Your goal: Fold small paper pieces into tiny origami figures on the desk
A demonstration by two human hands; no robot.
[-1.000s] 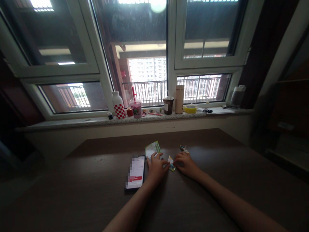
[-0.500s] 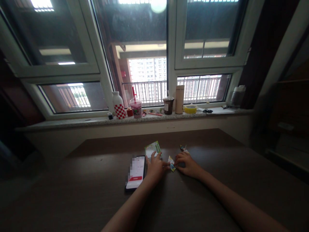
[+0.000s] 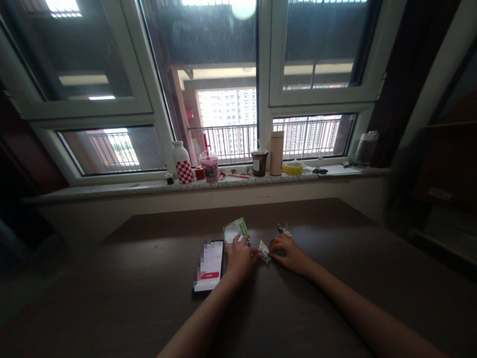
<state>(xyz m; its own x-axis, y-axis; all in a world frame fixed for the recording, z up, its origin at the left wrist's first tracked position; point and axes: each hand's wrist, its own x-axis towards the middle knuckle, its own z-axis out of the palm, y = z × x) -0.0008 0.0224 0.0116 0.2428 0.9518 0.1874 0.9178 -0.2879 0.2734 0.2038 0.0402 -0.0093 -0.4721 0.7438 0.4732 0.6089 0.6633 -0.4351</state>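
A small folded piece of printed paper (image 3: 265, 252), white with yellow, green and blue, lies between my hands on the brown table. At its left edge, my left hand (image 3: 241, 258) pinches it between thumb and forefinger, its other fingers spread over the near edge of a green-and-white printed card (image 3: 235, 229). My right hand (image 3: 288, 254) has its fingers curled in at the paper's right edge; the fingertips are partly hidden. Just beyond the right hand sits another small crumpled or folded printed piece (image 3: 284, 230), partly covered by that hand.
A phone (image 3: 209, 268) with a lit screen lies left of my left hand. Along the windowsill (image 3: 149, 188) stand a checkered bottle (image 3: 183, 163), a pink cup (image 3: 209, 166), a brown drink cup (image 3: 260, 163), a beige flask (image 3: 277, 153), yellow tape (image 3: 293, 169) and black scissors (image 3: 320, 171).
My fingers have shifted slightly at the folded paper, which has turned a little between them. The phone, card and other piece stay where they were.
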